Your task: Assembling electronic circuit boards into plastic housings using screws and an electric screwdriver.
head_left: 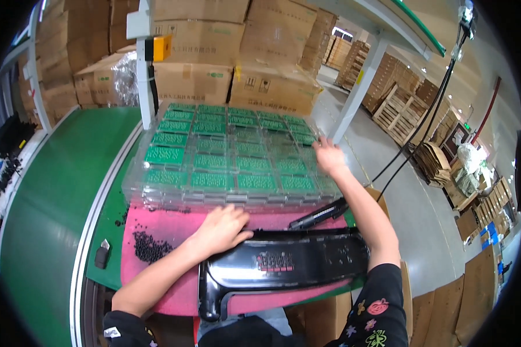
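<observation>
Across the work surface lies a glossy black plastic panel (312, 263) with a curved arm at its left end. My left hand (223, 228) rests at its upper left edge, fingers loosely spread and thumb along the rim. Farther off sits a stack of clear plastic trays (231, 199) with rows of green circuit boards (257, 183) in pockets. My right hand (330, 157) reaches to the trays' right edge, next to the circuit boards there. Its fingers look apart and bent downward; nothing held shows, though the fingertips are partly hidden.
Small black parts (149, 247) are scattered on the pink mat (182, 289). A black handheld tool (317, 215) lies behind the panel. A small dark tool (102, 254) lies at left, beside a green conveyor belt (46, 214). Cardboard boxes (197, 43) stand behind the trays.
</observation>
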